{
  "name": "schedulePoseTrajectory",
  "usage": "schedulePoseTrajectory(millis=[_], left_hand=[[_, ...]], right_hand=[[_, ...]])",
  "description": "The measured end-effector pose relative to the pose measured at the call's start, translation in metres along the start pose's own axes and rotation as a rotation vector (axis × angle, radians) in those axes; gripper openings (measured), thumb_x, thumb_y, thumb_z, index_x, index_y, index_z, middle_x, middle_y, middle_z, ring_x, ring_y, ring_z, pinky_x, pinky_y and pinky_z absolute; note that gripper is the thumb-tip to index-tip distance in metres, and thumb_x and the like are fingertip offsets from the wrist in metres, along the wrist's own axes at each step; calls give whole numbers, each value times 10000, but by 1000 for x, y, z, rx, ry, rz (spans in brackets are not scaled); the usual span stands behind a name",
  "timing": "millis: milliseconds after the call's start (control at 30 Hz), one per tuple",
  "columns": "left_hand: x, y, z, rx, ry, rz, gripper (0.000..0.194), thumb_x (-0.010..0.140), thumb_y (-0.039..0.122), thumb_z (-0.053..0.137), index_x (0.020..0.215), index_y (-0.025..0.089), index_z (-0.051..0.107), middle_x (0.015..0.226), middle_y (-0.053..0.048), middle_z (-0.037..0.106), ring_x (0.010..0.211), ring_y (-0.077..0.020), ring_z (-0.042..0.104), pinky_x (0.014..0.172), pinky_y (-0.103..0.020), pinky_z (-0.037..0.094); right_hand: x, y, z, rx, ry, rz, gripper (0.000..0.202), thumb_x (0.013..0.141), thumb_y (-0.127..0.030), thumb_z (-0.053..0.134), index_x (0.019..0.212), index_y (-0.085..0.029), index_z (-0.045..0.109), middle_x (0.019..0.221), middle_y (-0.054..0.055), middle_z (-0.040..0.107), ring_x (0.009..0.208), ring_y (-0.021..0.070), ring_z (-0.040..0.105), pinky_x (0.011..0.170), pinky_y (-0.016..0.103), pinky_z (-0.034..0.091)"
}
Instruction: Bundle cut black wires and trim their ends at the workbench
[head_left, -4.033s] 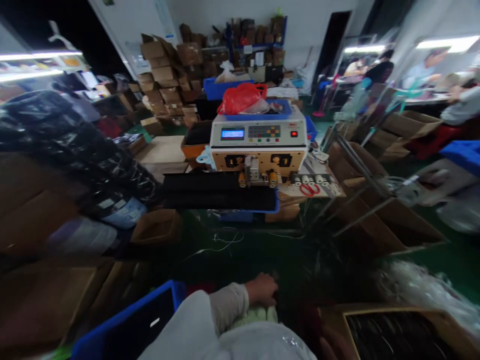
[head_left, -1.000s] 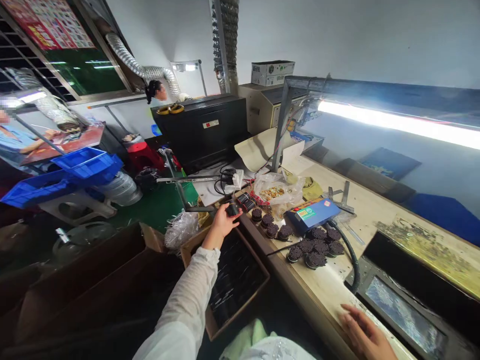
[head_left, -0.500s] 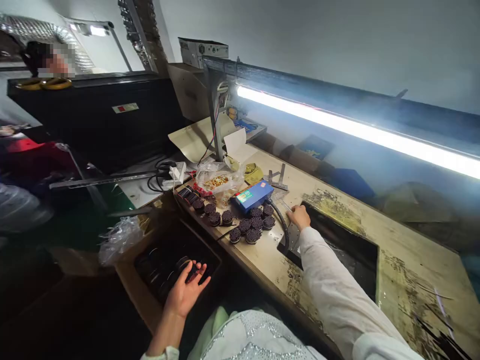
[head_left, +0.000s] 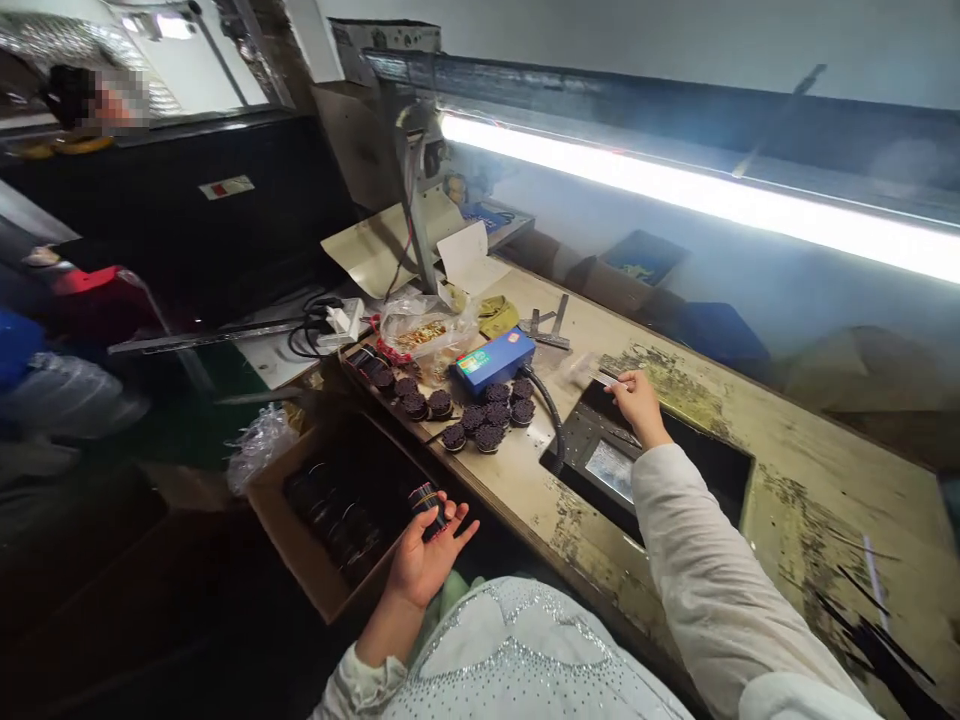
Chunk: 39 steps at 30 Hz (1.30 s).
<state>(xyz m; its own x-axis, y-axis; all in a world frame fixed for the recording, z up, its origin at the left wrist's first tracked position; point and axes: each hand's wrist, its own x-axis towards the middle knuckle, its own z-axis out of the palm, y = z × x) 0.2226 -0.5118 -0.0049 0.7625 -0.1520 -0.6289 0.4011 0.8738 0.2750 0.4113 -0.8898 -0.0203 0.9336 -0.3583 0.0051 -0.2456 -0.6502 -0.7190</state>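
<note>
Black bundle (head_left: 425, 500), seemingly pink-tipped, blue box (head_left: 495, 362), white glitter-dotted top (head_left: 517, 650); black-stained cream bench (head_left: 517, 482)

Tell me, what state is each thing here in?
White tube light: lit.
Pale flat worktop: stained in patches.
Brown cardboard box: open-topped, dark bundles inside.
Clear plastic bag: crumpled, gold-coloured bits inside.
Round dark-brown bundles: mostly standing on end.
Banded black bundle of thin strands: held in bare left hand.
Slim pale item: pinched in bare right hand.

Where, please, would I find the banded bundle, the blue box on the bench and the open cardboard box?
Banded bundle (head_left: 426, 497): head view, on its dark side.
Blue box (head_left: 501, 358): head view, on its blue casing.
Cardboard box (head_left: 296, 550): head view, on its left wall.
</note>
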Motion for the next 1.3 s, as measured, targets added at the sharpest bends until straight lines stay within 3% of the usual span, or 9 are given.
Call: schedulePoseTrajectory(millis=[100,200,300,433,933,1100,1300], left_hand=[[8,-14,10,59,-60,-50,143,735,174,619,874,209,618,705,26,563,910,-193,633,1071,-573,337],[14,-26,18,119,-117,-95,137,749,209,661,876,218,610,703,34,553,926,-190,624,1084,-567,323],[18,-37,24,170,-165,-131,158,752,229,697,879,222,605,712,37,549,926,-184,614,1090,-559,317],[17,-50,29,214,-187,-148,165,748,212,708,877,217,605,714,34,544,926,-180,603,1094,-555,318],[5,-65,26,266,-124,-104,141,758,195,675,886,214,619,699,28,547,922,-186,619,1097,-508,343],[5,-67,26,287,-124,-102,138,752,194,679,874,212,617,694,25,548,916,-186,616,1083,-500,360],[5,-68,28,322,-152,-97,178,728,211,716,874,209,613,700,21,552,912,-191,614,1059,-475,391]], right_hand=[[-30,26,-39,-2,17,-57,363,818,-337,477,1093,-142,611,860,89,732,589,154,579,645,282,462],[-64,58,-58,-81,-63,6,318,802,-336,496,968,-150,693,827,84,742,639,174,602,658,282,454],[-88,86,-54,-128,-137,136,320,805,-311,495,956,-139,719,814,85,751,717,200,653,681,284,463],[-95,109,-37,-153,-177,189,300,815,-283,498,941,-143,732,802,72,756,792,215,681,718,286,479],[-65,109,-8,-323,-311,163,250,872,-312,517,987,-249,730,912,19,755,938,208,667,791,273,459],[-68,111,-14,-401,-322,174,273,869,-319,511,1011,-239,730,958,47,749,967,224,660,785,275,457],[-82,124,-37,-499,-324,206,287,861,-316,504,1007,-243,740,1007,75,738,950,236,668,760,283,466]])
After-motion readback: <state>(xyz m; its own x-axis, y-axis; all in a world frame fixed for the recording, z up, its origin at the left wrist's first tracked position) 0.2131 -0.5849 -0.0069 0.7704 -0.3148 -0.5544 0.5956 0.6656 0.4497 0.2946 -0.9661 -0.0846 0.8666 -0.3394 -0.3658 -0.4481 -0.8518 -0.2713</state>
